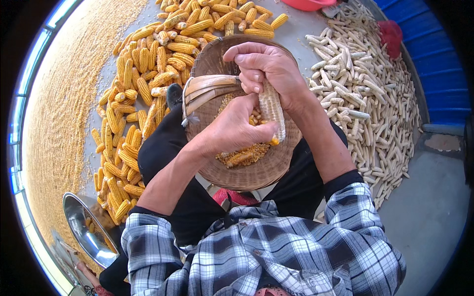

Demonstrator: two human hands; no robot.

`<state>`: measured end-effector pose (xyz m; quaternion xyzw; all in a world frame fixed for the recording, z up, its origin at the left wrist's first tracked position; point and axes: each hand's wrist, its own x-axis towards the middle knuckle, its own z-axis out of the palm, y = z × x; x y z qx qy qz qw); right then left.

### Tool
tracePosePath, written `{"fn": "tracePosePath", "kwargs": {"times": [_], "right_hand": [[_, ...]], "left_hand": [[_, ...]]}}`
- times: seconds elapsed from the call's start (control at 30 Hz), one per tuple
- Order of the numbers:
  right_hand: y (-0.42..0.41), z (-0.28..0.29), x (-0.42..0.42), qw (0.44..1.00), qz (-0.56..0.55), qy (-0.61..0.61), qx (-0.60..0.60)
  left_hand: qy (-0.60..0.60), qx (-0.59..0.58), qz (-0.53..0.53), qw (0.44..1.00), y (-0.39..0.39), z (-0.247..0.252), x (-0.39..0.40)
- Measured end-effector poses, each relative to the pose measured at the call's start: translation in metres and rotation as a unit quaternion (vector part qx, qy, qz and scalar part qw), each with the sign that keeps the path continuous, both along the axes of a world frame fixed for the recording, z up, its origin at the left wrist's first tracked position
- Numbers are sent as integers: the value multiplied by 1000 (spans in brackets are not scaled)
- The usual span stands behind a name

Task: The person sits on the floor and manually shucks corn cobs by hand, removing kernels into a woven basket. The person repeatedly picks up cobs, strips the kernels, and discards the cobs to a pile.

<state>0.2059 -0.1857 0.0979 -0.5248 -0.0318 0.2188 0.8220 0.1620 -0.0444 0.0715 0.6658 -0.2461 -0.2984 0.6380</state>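
A nearly bare corn cob (pixel 272 109) is tilted over a woven bamboo basket (pixel 248 181) on my lap. My right hand (pixel 268 68) grips its upper end with curled fingers. Lower down, my left hand (pixel 239 124) holds it too, the thumb pressing near the bottom end. A few yellow kernels (pixel 274 141) show at that end, beside my left thumb. Inside the basket lie loose corn kernels (pixel 259 151) and a corn ear (pixel 240 158), partly covered by my left hand. Split bamboo strips (pixel 211 88) bridge the basket's left side.
Yellow corn ears (pixel 148 70) are heaped ahead and left, beyond them spread kernels (pixel 66 111). Stripped cobs (pixel 370 100) pile up at right, against a blue wall (pixel 433 55). A metal basin (pixel 89 229) stands lower left, near another person's arm (pixel 88 274). A red basin (pixel 309 3) sits ahead.
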Motion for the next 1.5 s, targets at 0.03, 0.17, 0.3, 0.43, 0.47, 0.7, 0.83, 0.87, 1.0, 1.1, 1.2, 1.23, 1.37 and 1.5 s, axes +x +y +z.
{"fn": "tracePosePath", "kwargs": {"times": [0.03,0.17,0.3,0.43,0.47,0.7,0.83,0.87,1.0,1.1,1.2,1.23,1.37,1.5], "right_hand": [[-1,0,1,1000,6,-2,-2],[-10,-4,2,994,39,31,96],[-10,-9,5,977,55,61,197],[-7,-10,4,973,61,76,209],[-6,-10,3,974,62,81,200],[-8,-14,7,957,66,65,274],[-7,-13,6,965,49,66,248],[-7,-12,6,969,42,63,234],[-3,-11,4,979,4,72,190],[-7,-13,6,971,35,64,229],[-6,-13,6,958,63,67,272],[-5,-14,5,954,68,74,284],[-3,-15,4,952,44,89,290],[-3,-15,4,942,37,111,316]], "left_hand": [[32,-7,0,999,0,2,0],[127,-36,1,991,0,13,-2],[162,-32,-46,985,6,18,7],[129,-75,4,989,-7,2,-3],[135,-87,-3,987,-6,1,-2],[221,-77,-51,971,3,19,3],[237,-103,-63,964,4,8,5],[238,-108,-62,963,3,4,5],[138,-78,-46,986,-3,1,1],[195,-95,-69,974,0,7,1],[188,-90,-56,976,0,12,0],[192,-89,-61,975,0,12,0],[202,-94,-73,972,2,10,0],[234,-74,-71,967,6,20,0]]}}
